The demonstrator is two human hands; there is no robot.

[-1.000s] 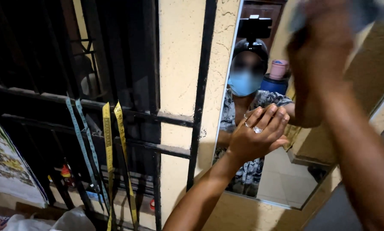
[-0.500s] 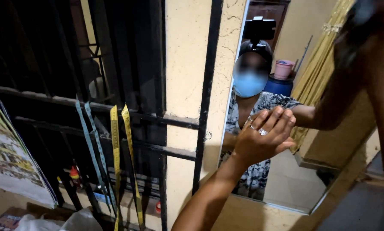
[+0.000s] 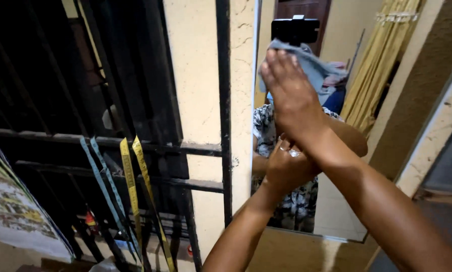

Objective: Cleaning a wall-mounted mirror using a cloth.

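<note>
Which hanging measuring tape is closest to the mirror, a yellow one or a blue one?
A yellow tape, the rightmost of the four on the black bars. Both blue tapes hang farther left, away from the mirror.

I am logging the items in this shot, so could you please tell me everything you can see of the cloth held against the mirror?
The cloth is a soft, crumpled blue-grey fabric, bunched rather than folded. The right hand presses it flat-palmed against the upper part of the mirror, with fingers spread over it, so only its top and right side show. Part of what shows may be its reflection. The left hand sits lower, against the glass, apart from the cloth.
</note>
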